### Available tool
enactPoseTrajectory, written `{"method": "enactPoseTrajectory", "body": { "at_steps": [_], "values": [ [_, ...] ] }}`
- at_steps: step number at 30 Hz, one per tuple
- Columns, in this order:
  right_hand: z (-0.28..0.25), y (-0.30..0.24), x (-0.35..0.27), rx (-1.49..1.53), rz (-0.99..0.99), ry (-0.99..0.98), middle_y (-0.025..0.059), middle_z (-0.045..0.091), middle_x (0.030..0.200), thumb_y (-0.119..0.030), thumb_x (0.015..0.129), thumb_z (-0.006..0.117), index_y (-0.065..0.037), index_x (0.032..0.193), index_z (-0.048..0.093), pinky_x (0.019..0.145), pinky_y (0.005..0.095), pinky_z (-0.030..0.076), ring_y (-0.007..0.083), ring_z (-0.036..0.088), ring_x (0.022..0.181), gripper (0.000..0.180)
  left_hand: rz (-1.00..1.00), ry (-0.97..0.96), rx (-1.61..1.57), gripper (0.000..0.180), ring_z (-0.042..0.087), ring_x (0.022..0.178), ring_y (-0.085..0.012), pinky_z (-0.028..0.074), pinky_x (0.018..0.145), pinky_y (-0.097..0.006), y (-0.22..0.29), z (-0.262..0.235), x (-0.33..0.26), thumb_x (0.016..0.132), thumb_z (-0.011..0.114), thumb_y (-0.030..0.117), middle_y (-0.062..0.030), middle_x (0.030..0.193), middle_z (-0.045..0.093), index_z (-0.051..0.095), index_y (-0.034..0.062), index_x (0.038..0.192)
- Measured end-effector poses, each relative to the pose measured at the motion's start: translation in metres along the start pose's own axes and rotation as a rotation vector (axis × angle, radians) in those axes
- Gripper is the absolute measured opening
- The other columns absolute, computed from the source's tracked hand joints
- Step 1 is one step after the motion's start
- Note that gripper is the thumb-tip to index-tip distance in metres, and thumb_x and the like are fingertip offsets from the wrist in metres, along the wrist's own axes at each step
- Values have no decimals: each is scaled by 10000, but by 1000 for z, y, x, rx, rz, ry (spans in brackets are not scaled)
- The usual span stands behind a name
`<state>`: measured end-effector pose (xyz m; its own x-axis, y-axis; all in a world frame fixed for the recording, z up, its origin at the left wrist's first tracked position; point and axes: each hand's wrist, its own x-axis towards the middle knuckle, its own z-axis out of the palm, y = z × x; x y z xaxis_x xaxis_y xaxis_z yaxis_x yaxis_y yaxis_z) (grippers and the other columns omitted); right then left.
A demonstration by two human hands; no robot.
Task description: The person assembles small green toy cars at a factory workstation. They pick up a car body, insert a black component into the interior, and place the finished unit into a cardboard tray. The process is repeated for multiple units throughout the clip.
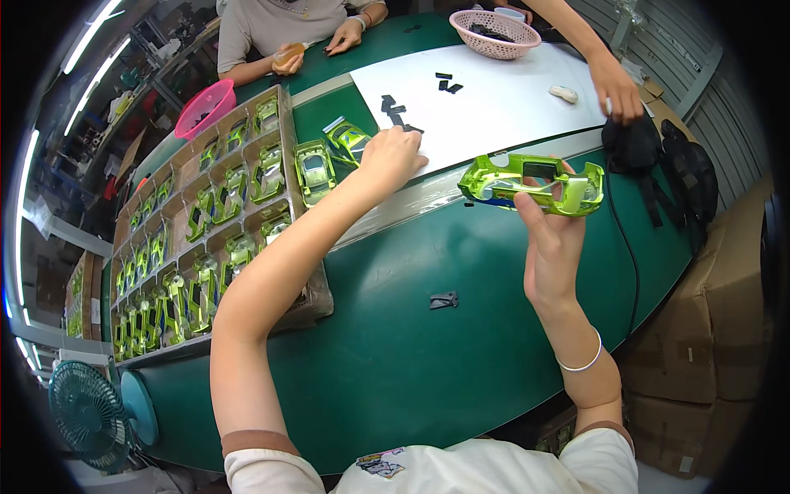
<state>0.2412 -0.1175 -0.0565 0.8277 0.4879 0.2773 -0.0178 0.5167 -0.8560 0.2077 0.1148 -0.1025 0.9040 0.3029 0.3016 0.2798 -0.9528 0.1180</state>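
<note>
1) A right hand [555,239] grips a green car shell [504,185] between thumb and fingers, holding it up over the near right of a green table [370,362]
2) At the left edge of a white sheet [502,107], a left hand [393,156] bends its fingers down to loose black strips [397,109]; whether it has closed on a strip cannot be told, as the hand hides its own fingertips
3) The held shell could slip or flex, a likely hazard where a single hand bears on a frame that looks thin and is full of openings
4) Fingers could take 2 strips together or scatter the rest, since the small pieces lie bunched and partly overlapping
5) The left forearm could knock shells out of line, because it crosses close to the crowded box [317,303] and the loose shells beside it
6) Shells outside the box number 3: 1 in the right hand, 1 loose shell [314,173] against the box, and 1 tilted shell [350,140] just right of that; those inside are too tightly packed to count
7) Strips come to about 5 by the left hand and 3 farther off, with 1 flat dark piece [443,300] on the near table
8) Around them: 2 baskets, 1 pale pink basket [494,49] far right and 1 bright pink basket [188,111] far left; 1 fan [89,412] near left; 2 co-workers across the table, 1 in a grey shirt [280,37]
</note>
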Motion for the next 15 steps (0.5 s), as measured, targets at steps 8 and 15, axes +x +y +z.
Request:
{"method": "enactPoseTrajectory", "body": {
  "at_steps": [8, 15],
  "values": [
    [-1, 18, 0, -96, -75, -123, 113, 484, 1146, 85, 695, 675, -38, 1198, 360, 898, 310, 461, 183, 507, 1058, 606, 35, 149, 15, 108, 611, 744, -333, 499, 685, -387, -1, 6, -8, 652, 564, -24, -191, 763, 603, 607, -8, 749],
    [-5, 31, 3, -263, -263, -301, 127, 463, 1220, 64, 648, 717, -45, 1182, 390, 920, 333, 449, 201, 490, 1100, 635, -79, 186, -797, 217, 635, 727, -144, 497, 687, -264, 17, -72, -40, 721, 602, 12, -105, 826, 675, 664, 18, 929]
  ]
}}
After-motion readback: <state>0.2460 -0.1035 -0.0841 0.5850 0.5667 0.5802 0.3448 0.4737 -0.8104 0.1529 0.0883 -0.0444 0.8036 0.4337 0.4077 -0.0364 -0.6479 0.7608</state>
